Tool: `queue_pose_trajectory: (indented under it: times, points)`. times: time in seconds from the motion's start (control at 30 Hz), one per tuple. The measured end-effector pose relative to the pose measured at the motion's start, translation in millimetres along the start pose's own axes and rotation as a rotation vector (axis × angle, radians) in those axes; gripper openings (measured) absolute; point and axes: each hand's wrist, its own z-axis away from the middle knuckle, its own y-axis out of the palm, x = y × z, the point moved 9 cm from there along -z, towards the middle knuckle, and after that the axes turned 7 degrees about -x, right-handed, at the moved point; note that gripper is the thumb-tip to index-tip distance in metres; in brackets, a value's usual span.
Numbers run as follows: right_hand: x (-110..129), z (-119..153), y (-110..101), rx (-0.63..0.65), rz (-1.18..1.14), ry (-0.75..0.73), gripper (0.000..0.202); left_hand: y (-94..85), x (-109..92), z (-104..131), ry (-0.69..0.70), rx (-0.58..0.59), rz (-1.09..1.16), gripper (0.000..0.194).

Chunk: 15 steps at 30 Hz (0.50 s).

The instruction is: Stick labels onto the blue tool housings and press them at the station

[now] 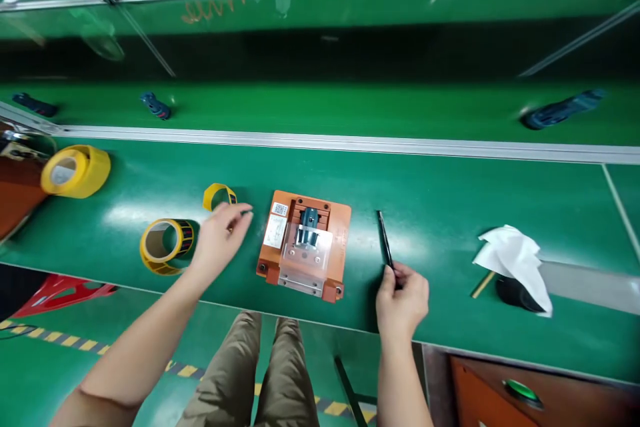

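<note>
The orange fixture (306,252) lay just right of the nearer left hand (219,238), fingers narrow, hold unclear; right hand (401,300) gripped a black pen-like tool (384,237).

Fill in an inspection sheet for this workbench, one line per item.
Surface: green bench, glossy, glare patches.
Job's things: orange fixture bearing a dark part, partly under a clear plate; slim black tool; small yellow roll.
Clutter: two larger yellow rolls at left; crumpled white cloth over a black object at right.
Grips: left grip beside the small roll, contents unclear; right grip closed on the tool.
Cables: thin dark line at lower left, possibly one.
Surroundings: three dark blue items beyond the metal rail; striped floor tape.
</note>
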Motion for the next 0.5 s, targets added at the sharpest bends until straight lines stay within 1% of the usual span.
queue_pose_trajectory:
  times: [0.03, 0.07, 0.1, 0.13, 0.17, 0.2, 0.23, 0.27, 0.3, 0.37, 0.43, 0.5]
  points:
    - [-2.6, 0.4, -2.4, -0.008, -0.037, 0.022, 0.035, -14.5, -1.0, -12.9, 0.099, -0.096, -0.195, 0.037]
    - [-5.7, 1.3, -5.5, -0.023, -0.081, 0.058, 0.036, -21.1, 1.7, -24.7, 0.144, -0.125, -0.360, 0.038]
    - [-9.6, 2.8, -8.5, -0.038, -0.137, 0.113, 0.037, -21.3, 8.9, -35.5, 0.139, -0.093, -0.483, 0.040]
    - [-14.1, 4.7, -11.3, -0.055, -0.212, 0.188, 0.039, -18.8, 18.8, -43.9, 0.103, -0.032, -0.563, 0.042]
    - [-18.5, 6.9, -13.5, -0.076, -0.311, 0.280, 0.041, -16.1, 28.6, -48.9, 0.057, 0.027, -0.593, 0.040]
    - [-21.8, 9.4, -14.0, -0.090, -0.440, 0.383, 0.043, -15.5, 36.0, -50.6, 0.016, 0.054, -0.571, 0.037]
    - [-22.7, 11.8, -11.9, -0.087, -0.589, 0.490, 0.045, -18.1, 40.3, -49.6, -0.011, 0.040, -0.500, 0.033]
    - [-19.6, 13.7, -7.4, -0.061, -0.746, 0.590, 0.046, -23.1, 41.9, -46.1, -0.024, 0.000, -0.391, 0.032]
    - [-12.1, 14.9, -1.7, -0.011, -0.893, 0.675, 0.046, -30.1, 42.9, -40.6, -0.035, -0.054, -0.258, 0.032]
    - [12.8, 15.7, 8.4, 0.121, -1.117, 0.796, 0.044, -43.7, 47.4, -25.7, -0.085, -0.130, 0.024, 0.038]
    - [42.3, 14.5, 12.2, 0.209, -1.232, 0.832, 0.039, -53.2, 54.8, -10.6, -0.166, -0.162, 0.210, 0.046]
    - [74.0, 12.4, 14.5, 0.265, -1.288, 0.785, 0.033, -60.1, 61.9, 1.6, -0.232, -0.195, 0.307, 0.048]
